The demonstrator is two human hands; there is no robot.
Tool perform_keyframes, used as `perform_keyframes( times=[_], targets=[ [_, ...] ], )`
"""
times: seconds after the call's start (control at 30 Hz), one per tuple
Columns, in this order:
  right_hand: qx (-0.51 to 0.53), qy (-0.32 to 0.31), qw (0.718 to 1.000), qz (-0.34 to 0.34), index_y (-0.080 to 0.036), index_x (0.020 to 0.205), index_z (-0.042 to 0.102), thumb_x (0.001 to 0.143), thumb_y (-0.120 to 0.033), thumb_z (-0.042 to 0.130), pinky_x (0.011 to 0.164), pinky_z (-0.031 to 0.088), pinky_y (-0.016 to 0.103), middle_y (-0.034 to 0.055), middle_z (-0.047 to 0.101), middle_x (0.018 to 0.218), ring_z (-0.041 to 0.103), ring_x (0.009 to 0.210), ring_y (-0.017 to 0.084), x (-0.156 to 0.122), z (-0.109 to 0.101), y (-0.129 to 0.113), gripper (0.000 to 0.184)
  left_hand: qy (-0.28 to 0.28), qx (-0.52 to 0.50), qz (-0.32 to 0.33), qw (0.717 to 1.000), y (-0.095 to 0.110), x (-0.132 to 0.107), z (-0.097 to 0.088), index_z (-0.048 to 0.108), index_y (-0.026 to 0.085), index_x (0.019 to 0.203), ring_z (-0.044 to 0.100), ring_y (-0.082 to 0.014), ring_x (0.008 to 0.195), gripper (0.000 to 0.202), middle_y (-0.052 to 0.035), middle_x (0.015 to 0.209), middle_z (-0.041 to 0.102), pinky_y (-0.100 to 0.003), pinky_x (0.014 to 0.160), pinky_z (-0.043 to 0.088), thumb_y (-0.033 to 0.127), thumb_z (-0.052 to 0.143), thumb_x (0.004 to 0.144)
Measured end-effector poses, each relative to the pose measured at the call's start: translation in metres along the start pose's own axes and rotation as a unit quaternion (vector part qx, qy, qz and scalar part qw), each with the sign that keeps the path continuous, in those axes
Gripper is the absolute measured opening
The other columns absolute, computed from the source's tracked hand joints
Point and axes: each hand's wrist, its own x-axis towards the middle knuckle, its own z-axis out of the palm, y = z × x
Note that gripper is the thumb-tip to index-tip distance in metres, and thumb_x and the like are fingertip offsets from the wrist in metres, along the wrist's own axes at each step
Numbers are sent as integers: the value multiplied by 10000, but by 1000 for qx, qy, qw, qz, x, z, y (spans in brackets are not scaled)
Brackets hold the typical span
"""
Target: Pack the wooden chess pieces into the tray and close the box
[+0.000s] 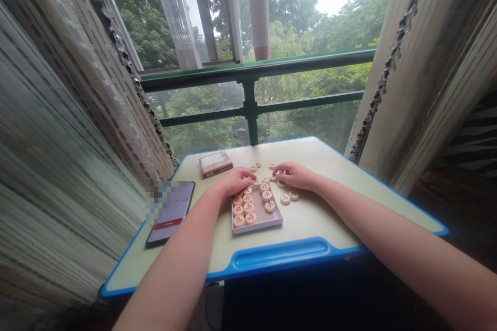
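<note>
A shallow white box (258, 227) holds round wooden xiangqi pieces. Red-marked pieces (250, 217) fill two columns on its left, and dark-marked pieces (269, 206) stand in a column on its right. Over the box's far left corner, my left hand (236, 181) reaches with fingers stretched forward, slightly apart, close to a loose piece (255, 181). My right hand (294, 175) is just beyond the far right corner, its fingertips bent down on a xiangqi piece (273, 178) at the table. Part of that piece is hidden by the fingers.
Several loose pieces (284, 199) lie right of and behind the box. A brown flat box (216, 164) sits at the back left. A phone (171, 214) showing a timer lies on the left. The pale table (322, 160) has a blue edge and stands by a window railing (252, 108).
</note>
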Motion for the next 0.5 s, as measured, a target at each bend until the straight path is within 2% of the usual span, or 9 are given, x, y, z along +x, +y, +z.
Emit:
perform_keyframes(
  times=[0.17,0.37,0.5],
  targets=[
    [-6,8,1000,10,-193,876,686,764,-224,504,674,417,250,40,644,837,547,730,149,-2,-2,-3,216,-2,-3,-11,1000,-1,1,0,706,168,873,587,-187,755,279,-65,895,670,-259,645,441,327,608,665],
    [-16,8,1000,1,-193,862,684,763,-209,497,694,427,257,46,652,872,560,754,158,-3,-3,-5,213,-4,-6,-45,999,0,0,0,685,146,866,495,-110,550,311,-37,735,636,-219,480,366,367,625,656],
    [-15,13,1000,0,-190,869,682,761,-220,500,705,430,264,51,651,888,564,763,164,-4,-3,-4,213,23,17,-41,999,-3,1,-1,685,145,823,508,-119,578,276,-41,723,633,-219,498,374,352,638,646]
  ],
)
